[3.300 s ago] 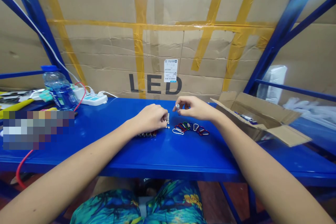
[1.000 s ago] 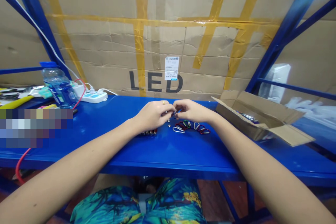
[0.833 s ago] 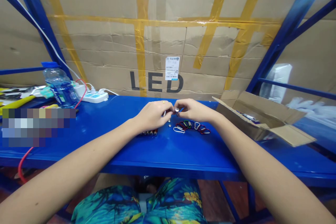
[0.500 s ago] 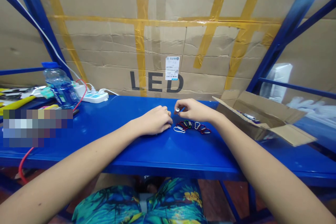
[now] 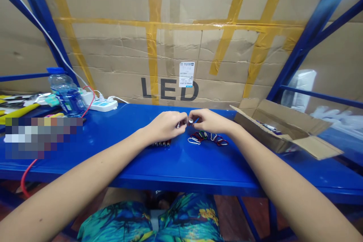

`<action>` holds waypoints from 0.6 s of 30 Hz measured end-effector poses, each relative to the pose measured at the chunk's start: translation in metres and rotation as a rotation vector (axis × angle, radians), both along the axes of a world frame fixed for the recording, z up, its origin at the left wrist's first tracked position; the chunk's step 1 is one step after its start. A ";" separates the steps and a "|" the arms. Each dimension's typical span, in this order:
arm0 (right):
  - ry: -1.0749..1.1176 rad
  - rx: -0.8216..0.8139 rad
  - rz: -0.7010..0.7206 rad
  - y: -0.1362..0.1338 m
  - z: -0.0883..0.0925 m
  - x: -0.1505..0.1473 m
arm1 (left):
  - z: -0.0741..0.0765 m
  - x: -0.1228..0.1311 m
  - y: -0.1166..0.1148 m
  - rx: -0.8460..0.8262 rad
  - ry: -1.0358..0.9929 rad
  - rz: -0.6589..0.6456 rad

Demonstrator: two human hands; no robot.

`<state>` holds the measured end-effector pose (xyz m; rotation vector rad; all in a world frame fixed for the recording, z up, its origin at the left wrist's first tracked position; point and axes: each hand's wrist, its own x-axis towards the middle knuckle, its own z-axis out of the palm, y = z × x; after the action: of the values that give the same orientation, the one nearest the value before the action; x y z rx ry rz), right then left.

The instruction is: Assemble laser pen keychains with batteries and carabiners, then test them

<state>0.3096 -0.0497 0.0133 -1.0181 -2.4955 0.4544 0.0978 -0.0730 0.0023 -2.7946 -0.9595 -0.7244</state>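
Note:
My left hand (image 5: 170, 124) is closed, its fingers around a small ribbed, shiny piece (image 5: 178, 125) that is mostly hidden. Facing it, fingertips almost meeting, my right hand (image 5: 208, 120) pinches a small cylinder with a round silver end (image 5: 191, 121). Below my left wrist lies a row of several small dark cylinders with silver ends (image 5: 164, 144), partly covered by the forearm. Several coloured carabiners (image 5: 213, 136), in red, green, blue and silver, form an arc on the blue table (image 5: 181, 162) just below my right hand.
An opened cardboard box (image 5: 272, 143) with items inside stands on the right. At the left are a water bottle (image 5: 66, 96), a white power strip (image 5: 103, 105) with cords, and a yellow-handled tool (image 5: 21, 112). A big cardboard sheet (image 5: 127, 56) closes off the back.
My left hand has lifted off the table and moved toward the right hand, now with a shiny piece in its fingers. The dark cylinders beneath it have come into view.

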 end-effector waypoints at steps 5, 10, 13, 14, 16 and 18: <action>0.087 -0.075 0.096 0.000 -0.002 -0.004 | -0.003 0.002 0.003 0.102 -0.166 -0.112; 0.156 -0.163 0.112 0.000 -0.002 -0.005 | -0.004 0.001 0.004 0.169 -0.168 -0.137; 0.179 -0.218 0.108 0.000 -0.002 -0.005 | -0.003 0.001 0.003 0.160 -0.151 -0.137; 0.184 -0.224 0.107 0.000 -0.002 -0.005 | -0.003 0.000 0.003 0.149 -0.156 -0.135; 0.191 -0.221 0.106 0.000 -0.002 -0.006 | -0.001 0.000 0.002 0.122 -0.183 -0.115; 0.193 -0.219 0.105 0.000 -0.003 -0.006 | 0.000 -0.002 0.004 0.106 -0.212 -0.078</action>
<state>0.3039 -0.0499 0.0108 -0.8769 -2.3703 0.8328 0.0958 -0.0690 0.0027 -2.7161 -0.8187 -1.0676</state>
